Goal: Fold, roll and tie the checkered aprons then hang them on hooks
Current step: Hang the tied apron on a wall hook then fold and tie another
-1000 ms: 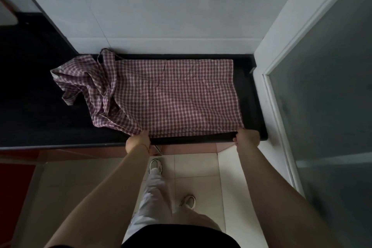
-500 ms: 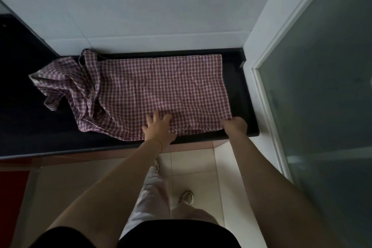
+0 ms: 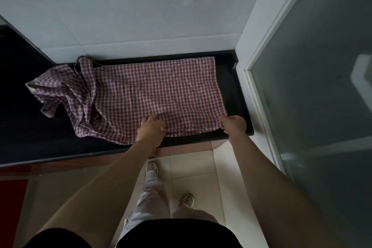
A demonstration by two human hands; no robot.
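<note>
The checkered apron (image 3: 153, 94) is lying flat on the dark counter (image 3: 30, 137), its long axis running left to right, its far edge toward the wall (image 3: 141, 10). Both hands are working its near edge: the left hand (image 3: 151, 129) is pinching the hem mid-way along, the right hand (image 3: 233, 125) is gripping the right corner. The left end is lying bunched. A glass door (image 3: 314, 86) is standing at the right.

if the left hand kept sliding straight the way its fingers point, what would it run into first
Probably only more of the checkered apron: the left hand points across the flat cloth toward the white wall, which would stop it next. Depth is uncertain.
</note>
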